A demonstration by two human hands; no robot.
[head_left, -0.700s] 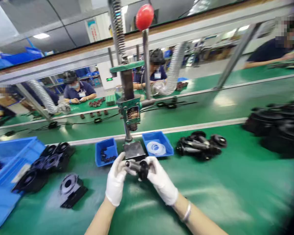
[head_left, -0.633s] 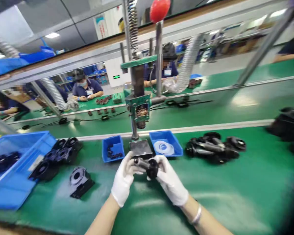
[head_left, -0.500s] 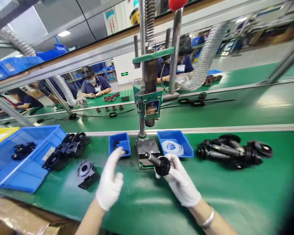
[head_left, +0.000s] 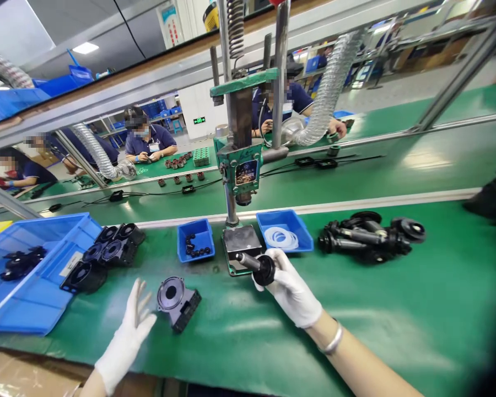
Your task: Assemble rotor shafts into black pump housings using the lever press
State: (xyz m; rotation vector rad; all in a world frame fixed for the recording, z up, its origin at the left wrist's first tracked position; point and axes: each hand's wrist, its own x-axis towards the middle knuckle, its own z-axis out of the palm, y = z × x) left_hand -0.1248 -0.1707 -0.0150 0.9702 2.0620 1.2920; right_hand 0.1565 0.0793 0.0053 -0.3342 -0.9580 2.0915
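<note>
My right hand point(head_left: 291, 289), in a white glove, grips a black shaft with a round flange point(head_left: 264, 269); the shaft points up and left over the base of a green hand press point(head_left: 242, 242). My gloved left hand point(head_left: 128, 333) is empty, fingers spread, just left of a black housing with a round opening point(head_left: 177, 303) on the green bench. Behind lies a small blue bin point(head_left: 184, 253) with small black parts in it. Another blue bin point(head_left: 303, 234) holds white rings point(head_left: 281, 238), close behind my right hand.
At the left stands a large blue crate point(head_left: 37, 306) with black parts inside, several black housings point(head_left: 116, 251) beside it. A pile of black shafts and discs point(head_left: 367, 237) lies at the right. Co-workers point(head_left: 151, 138) sit beyond the frame.
My left hand has moved left and down, away from the small parts bin, and its fingers have spread. The single black housing now lies nearer the middle. My right hand still holds the shaft.
</note>
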